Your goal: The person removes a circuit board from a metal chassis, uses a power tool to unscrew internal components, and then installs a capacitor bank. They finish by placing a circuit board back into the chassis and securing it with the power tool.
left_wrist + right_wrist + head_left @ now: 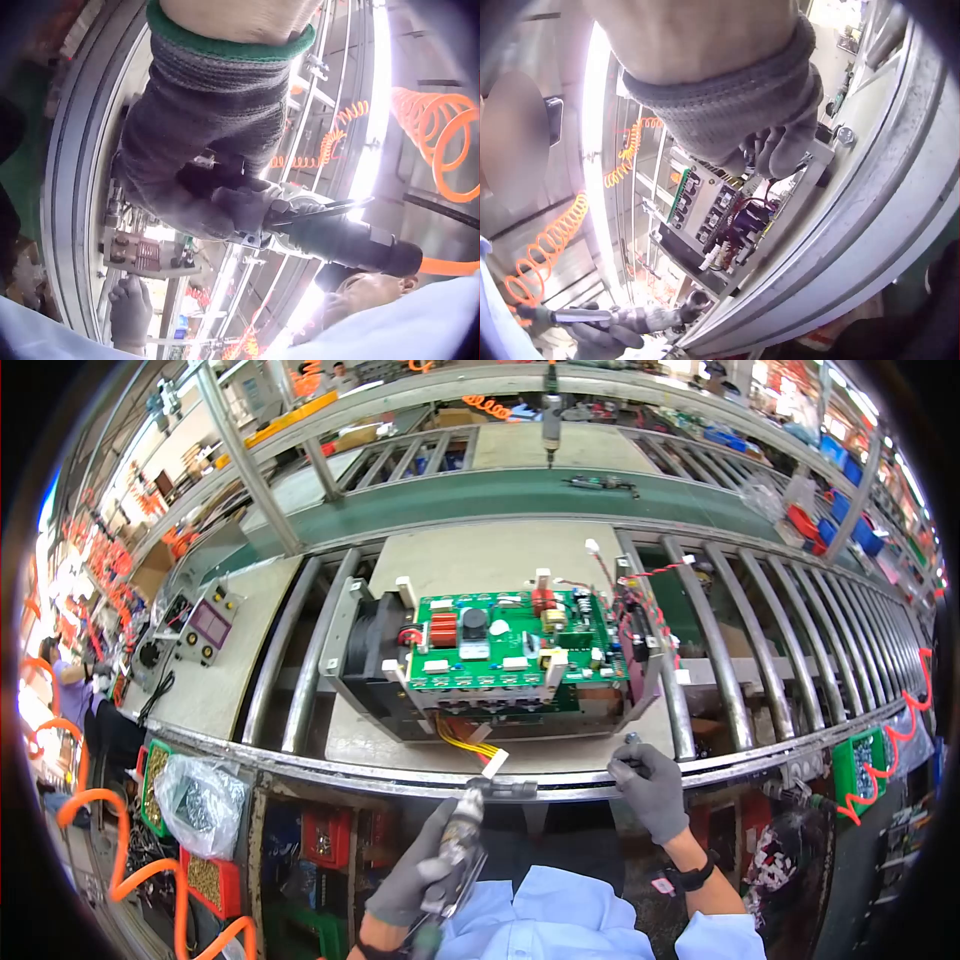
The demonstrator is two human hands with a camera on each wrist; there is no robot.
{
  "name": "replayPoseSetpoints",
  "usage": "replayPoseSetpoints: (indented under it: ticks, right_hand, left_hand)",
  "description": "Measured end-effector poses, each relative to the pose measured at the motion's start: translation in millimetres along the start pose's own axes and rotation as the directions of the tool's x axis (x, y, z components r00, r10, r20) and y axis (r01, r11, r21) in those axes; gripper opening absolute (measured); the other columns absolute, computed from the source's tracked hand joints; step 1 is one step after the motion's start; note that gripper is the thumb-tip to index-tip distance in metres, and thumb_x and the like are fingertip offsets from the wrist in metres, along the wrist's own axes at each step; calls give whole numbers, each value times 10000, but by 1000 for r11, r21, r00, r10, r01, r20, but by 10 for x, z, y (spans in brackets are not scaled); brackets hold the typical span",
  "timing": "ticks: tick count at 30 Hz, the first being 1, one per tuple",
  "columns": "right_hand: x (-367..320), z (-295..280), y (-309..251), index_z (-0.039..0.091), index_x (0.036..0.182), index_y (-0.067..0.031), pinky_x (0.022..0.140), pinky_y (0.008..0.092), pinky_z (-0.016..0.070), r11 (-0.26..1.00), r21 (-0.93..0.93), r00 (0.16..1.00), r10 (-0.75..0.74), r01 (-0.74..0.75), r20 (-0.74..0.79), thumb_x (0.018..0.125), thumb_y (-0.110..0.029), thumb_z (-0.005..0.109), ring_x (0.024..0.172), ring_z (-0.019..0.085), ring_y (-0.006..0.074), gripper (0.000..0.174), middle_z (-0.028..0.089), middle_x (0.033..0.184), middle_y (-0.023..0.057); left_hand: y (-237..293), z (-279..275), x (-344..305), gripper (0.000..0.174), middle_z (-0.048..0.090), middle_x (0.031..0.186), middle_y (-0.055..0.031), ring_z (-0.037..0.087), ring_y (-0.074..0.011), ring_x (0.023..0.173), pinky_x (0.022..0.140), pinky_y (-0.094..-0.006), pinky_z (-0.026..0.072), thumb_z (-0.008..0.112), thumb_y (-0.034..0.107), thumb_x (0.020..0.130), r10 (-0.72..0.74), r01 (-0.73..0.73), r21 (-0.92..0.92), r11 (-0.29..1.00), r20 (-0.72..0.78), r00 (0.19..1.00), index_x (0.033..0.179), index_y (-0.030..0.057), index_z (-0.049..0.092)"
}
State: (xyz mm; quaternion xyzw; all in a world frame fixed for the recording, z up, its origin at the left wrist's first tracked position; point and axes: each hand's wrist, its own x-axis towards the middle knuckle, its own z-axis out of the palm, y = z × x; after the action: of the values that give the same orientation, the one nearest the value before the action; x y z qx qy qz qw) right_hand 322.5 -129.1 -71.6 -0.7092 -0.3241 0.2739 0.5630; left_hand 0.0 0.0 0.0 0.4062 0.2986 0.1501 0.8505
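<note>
In the head view my gloved left hand [405, 890] grips an air-powered driver [462, 830] with an angled head, held over the front rail. Its lever and dark body end [375, 251] show in the left wrist view. My gloved right hand [655, 795] is at the rail with curled fingers, pinching a small metal piece [748, 159] mostly hidden by the glove. A hex-head bolt [845, 136] sits just beyond those fingers. Ahead stands an open metal unit with a green circuit board [500, 650], a black fan [370, 640] and yellow wires ending in a white connector [495, 762].
The unit rests on a pale board [460, 560] over a roller conveyor [740, 650]. Screw bins [210, 880] and a plastic bag [203, 805] lie at left, a green bin [858, 765] at right. Orange coiled hose [120, 860] hangs at left; another driver [551, 420] hangs above.
</note>
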Motion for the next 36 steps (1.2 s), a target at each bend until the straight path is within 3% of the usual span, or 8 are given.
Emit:
replayPoseSetpoints:
  ticks: [1,3,6,11,17,24,32,36]
  right_hand:
    - [13,42,-36,745,1108,-43,694,300,528,999,36,1000,28,-28,-12,907,-120,710,725,661,164,218,726,870,70]
    - [-95,-208,-68,749,1079,-24,693,304,525,999,-39,998,-7,4,-57,897,-101,708,728,661,168,203,717,865,87]
    - [-107,-168,-37,732,1070,19,704,310,528,978,-170,986,-136,119,-97,898,-95,691,766,682,195,210,703,880,136]
    - [-49,38,18,727,1068,24,692,318,529,986,-152,996,-78,69,-52,911,-124,675,743,683,209,222,707,867,149]
    - [32,135,31,708,1051,26,623,297,527,993,-61,994,104,-106,-38,892,-97,704,662,665,140,201,714,818,135]
    - [42,160,-15,680,1035,77,580,254,547,942,231,969,245,-243,17,945,-95,674,652,663,121,194,698,805,106]
    - [63,63,7,649,1042,55,544,256,541,879,374,950,312,-297,23,971,-165,671,610,656,136,233,671,798,98]
    - [79,-9,-173,625,1125,20,537,248,509,961,222,956,211,-165,-204,965,-236,698,585,626,127,311,654,806,78]
  left_hand:
    - [-38,-4,164,948,513,1371,-182,637,-200,1019,911,-302,539,627,204,802,-68,69,16,997,-67,995,1619,56,168]
    - [-393,240,419,720,632,1189,-181,694,-201,853,659,-299,576,576,149,843,7,0,88,996,-73,997,1510,-3,352]
    - [-447,311,536,579,660,1133,-184,713,-230,847,727,-315,595,566,139,867,-105,120,147,982,-106,989,1400,-43,431]
    - [-566,169,693,598,659,1161,-189,728,-267,948,790,-347,605,673,253,936,-261,262,31,965,-28,965,1400,-24,419]
    - [-322,155,826,648,679,1071,-200,747,-287,891,794,-404,639,780,229,843,-378,368,96,925,112,919,1337,-32,452]
    - [-487,204,798,541,653,925,-127,678,-186,678,608,-307,562,729,161,798,-319,329,-75,942,120,940,1256,8,485]
    - [-553,282,850,528,654,913,-128,692,-209,697,633,-318,570,736,162,806,-301,302,22,953,187,935,1243,27,474]
    - [-592,348,925,494,661,943,-133,700,-211,709,642,-323,579,723,163,830,-261,273,-26,962,229,938,1239,28,481]
